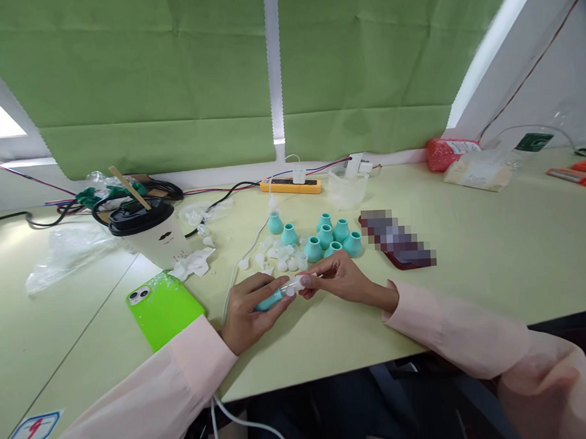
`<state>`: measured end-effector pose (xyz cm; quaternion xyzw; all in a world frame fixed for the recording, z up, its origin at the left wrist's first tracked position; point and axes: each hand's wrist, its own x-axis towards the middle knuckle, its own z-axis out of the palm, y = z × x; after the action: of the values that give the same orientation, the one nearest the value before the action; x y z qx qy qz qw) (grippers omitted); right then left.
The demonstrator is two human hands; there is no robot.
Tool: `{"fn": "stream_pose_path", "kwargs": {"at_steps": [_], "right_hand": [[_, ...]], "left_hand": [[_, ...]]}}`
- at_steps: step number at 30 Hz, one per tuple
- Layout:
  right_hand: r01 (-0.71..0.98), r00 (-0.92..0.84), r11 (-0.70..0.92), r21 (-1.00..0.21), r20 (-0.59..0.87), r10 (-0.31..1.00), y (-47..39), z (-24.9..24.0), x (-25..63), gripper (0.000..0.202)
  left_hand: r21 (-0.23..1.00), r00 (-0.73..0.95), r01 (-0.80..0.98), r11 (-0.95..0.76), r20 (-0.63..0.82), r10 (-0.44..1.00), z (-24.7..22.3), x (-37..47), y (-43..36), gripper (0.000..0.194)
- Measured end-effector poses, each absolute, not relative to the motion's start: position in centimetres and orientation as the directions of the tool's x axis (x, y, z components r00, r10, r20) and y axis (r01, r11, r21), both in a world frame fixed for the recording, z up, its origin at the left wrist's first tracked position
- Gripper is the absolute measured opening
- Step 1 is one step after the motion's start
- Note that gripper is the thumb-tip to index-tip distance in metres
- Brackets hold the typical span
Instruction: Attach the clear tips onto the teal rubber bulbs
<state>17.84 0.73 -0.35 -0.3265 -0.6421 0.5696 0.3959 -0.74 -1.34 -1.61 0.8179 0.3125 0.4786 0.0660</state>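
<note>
My left hand [243,315] is wrapped round a teal rubber bulb [269,301] with a clear plastic neck [290,288] that points to the right. At the end of that neck, the thumb and fingers of my right hand [341,279] pinch a small white plastic piece [303,282], partly hidden by the fingertips. Just beyond my hands lies a heap of small white and clear plastic parts [279,254]. Several teal bulbs [341,230] stand behind it with their round openings up.
A lime-green phone [168,308] and a lidded paper cup [150,235] are at the left. To the right lies a dark red phone [404,250]. A clear plastic tub [347,190] and a yellow power strip [290,186] stand at the back. A white cable [248,250] crosses the table.
</note>
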Motion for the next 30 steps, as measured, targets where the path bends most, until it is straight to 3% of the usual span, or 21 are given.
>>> {"fn": "stream_pose_path", "kwargs": {"at_steps": [7, 15, 19, 23, 26, 30], "right_hand": [[-0.076, -0.484, -0.003, -0.997, 0.034, 0.875, 0.28, 0.09, 17.53, 0.024], [-0.183, -0.508, -0.012, -0.983, 0.084, 0.857, 0.16, 0.45, 18.02, 0.024], [-0.130, -0.460, 0.053, -0.990, 0.108, 0.881, 0.36, 0.32, 18.35, 0.026], [-0.107, -0.459, 0.178, -0.978, 0.208, 0.864, 0.51, 0.37, 18.47, 0.020], [-0.060, -0.509, 0.180, -0.982, 0.185, 0.841, 0.53, 0.49, 18.48, 0.012], [-0.038, -0.497, 0.146, -0.989, 0.145, 0.856, 0.40, 0.67, 18.32, 0.015]], "left_hand": [[0.147, 0.414, 0.538, -0.830, 0.812, 0.412, -1.49, -0.92, -1.33, 0.019], [0.127, 0.407, 0.514, -0.848, 0.834, 0.372, -0.72, -0.72, -1.52, 0.026], [0.126, 0.402, 0.526, -0.841, 0.835, 0.376, -0.70, -0.79, -1.75, 0.026], [0.198, 0.387, 0.510, -0.837, 0.816, 0.429, -0.84, -0.75, -1.79, 0.024], [0.352, 0.347, 0.478, -0.805, 0.766, 0.541, -0.98, -0.54, -1.81, 0.021], [0.577, 0.267, 0.454, -0.679, 0.639, 0.721, -1.03, -0.21, -2.06, 0.017]]}}
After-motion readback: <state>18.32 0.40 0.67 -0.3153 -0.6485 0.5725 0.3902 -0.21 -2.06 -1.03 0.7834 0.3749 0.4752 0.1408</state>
